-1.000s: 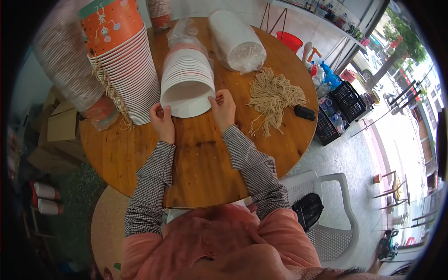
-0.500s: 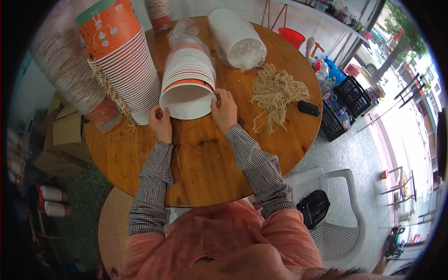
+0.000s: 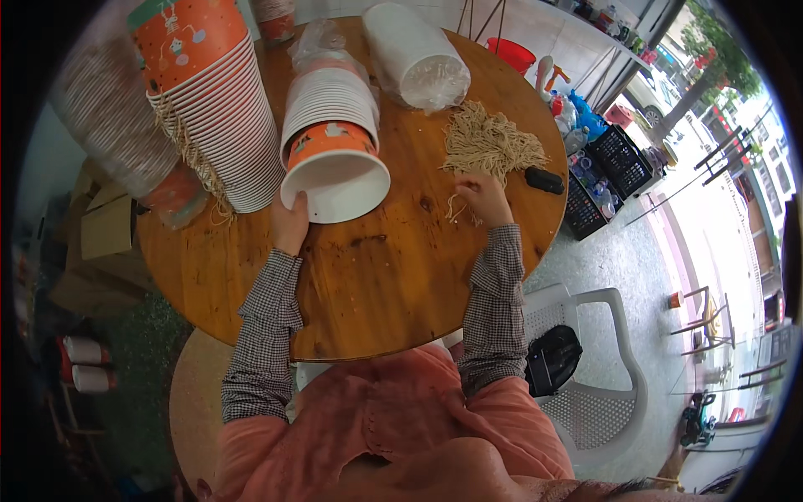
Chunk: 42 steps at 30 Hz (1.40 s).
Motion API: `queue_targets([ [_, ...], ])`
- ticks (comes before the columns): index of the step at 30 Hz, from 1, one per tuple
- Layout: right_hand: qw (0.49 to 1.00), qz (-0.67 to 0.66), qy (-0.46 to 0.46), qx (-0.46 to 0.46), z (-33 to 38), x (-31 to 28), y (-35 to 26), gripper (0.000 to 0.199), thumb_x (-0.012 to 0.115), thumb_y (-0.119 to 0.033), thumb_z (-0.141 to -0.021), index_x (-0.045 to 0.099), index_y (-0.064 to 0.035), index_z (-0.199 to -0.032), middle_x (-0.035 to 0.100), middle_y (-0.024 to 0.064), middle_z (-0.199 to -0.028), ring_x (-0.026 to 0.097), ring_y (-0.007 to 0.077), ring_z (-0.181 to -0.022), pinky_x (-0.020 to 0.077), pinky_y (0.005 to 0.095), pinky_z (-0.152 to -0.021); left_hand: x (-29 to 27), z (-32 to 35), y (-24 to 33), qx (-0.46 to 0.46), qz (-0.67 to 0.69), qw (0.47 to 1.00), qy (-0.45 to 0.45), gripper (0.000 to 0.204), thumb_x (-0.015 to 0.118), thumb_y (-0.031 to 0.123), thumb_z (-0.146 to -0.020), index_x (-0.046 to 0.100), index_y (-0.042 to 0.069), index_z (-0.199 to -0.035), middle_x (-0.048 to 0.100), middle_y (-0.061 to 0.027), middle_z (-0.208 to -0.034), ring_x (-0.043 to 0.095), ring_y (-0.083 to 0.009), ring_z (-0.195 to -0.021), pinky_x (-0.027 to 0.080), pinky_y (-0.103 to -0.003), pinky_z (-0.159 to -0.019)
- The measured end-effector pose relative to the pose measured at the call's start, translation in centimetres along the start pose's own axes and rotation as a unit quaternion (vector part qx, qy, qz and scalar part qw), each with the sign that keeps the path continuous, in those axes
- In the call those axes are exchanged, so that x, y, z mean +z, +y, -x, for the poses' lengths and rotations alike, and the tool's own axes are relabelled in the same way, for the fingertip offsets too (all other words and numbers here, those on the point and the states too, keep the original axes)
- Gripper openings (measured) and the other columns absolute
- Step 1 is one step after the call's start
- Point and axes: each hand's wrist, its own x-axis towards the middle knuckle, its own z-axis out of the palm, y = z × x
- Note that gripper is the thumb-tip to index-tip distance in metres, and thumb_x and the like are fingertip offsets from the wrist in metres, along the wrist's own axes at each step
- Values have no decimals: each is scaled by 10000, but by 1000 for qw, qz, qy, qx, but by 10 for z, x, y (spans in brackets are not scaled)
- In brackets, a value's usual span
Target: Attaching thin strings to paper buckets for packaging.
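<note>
Presently, the left hand (image 3: pixel 290 226) has its fingers curled against the lower left rim of the nearest paper cup (image 3: pixel 335 174), thumb up along the white lip, holding it at the edge. That cup, orange outside and white inside, lies on its side with its mouth facing the person and forms the front end of a lying stack of cups (image 3: pixel 328 96), the far end of which sits in loose clear plastic wrap. The right hand (image 3: pixel 483 195) is apart from the cup, to its right, with fingertips pinched together on a few pale strands at the near edge of a heap of string (image 3: pixel 489 144); the fingers are closed on those strands, and one loose strand trails on the wood just below the hand.

All of this rests on a round wooden table (image 3: pixel 376 284). To the left of the lying stack stands a taller stack of orange cups (image 3: pixel 211 100) with strings hanging down its side. Behind the string heap lies a wrapped roll of white lids (image 3: pixel 414 54). A small black object (image 3: pixel 544 180) lies on the table just right of the string heap, near the edge.

Both forearms wear checked sleeves. Beside the table on the right stands a white plastic chair (image 3: pixel 615 368) with a black bag (image 3: pixel 552 360) on its seat. Black crates (image 3: pixel 606 163) with bottles sit on the floor beyond the table's right edge.
</note>
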Motion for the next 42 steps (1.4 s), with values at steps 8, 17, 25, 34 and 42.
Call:
queue_targets([
  [8, 996, 49, -60, 34, 11, -3, 5, 103, 680, -57, -751, 676, -19, -847, 641, 122, -803, 631, 245, -771, 502, 347, -691, 24, -31, -17, 10, -27, 999, 15, 328, 510, 165, -923, 528, -64, -1158, 639, -196, -1014, 610, -306, -951, 477, -390, -835],
  [17, 987, 129, -98, 8, 23, 3, 13, 81, 636, -101, -770, 628, -22, -786, 613, 154, -816, 607, 320, -767, 486, 404, -674, 11, -26, -16, -49, 41, 997, -36, 361, 642, 181, -862, 562, -89, -1088, 664, -166, -926, 645, -263, -851, 508, -355, -771],
  [25, 966, -3, -206, -156, 23, 62, -64, 105, 592, -94, -807, 568, -2, -851, 605, 116, -746, 617, 228, -670, 481, 342, -591, 12, -20, -10, 75, -1, 992, -100, 561, 670, 205, -844, 454, -6, -1317, 608, -189, -1158, 596, -281, -1039, 477, -351, -859],
  [34, 878, -384, -286, 11, -19, 127, -124, 186, 582, -101, -913, 598, 33, -1042, 656, 75, -853, 648, 119, -696, 521, 219, -568, 3, -13, -6, -27, 177, 972, -151, 609, 645, 142, -863, 370, -19, -1382, 546, -150, -1237, 539, -210, -1121, 456, -273, -900],
  [42, 889, -389, -212, 119, -12, 118, -113, 122, 628, -112, -890, 621, 5, -923, 601, -3, -729, 554, 49, -574, 442, 184, -489, -13, 10, 10, 50, 114, 991, 51, 229, 598, 219, -922, 588, -8, -953, 565, -11, -779, 510, -68, -689, 422, -222, -603],
])
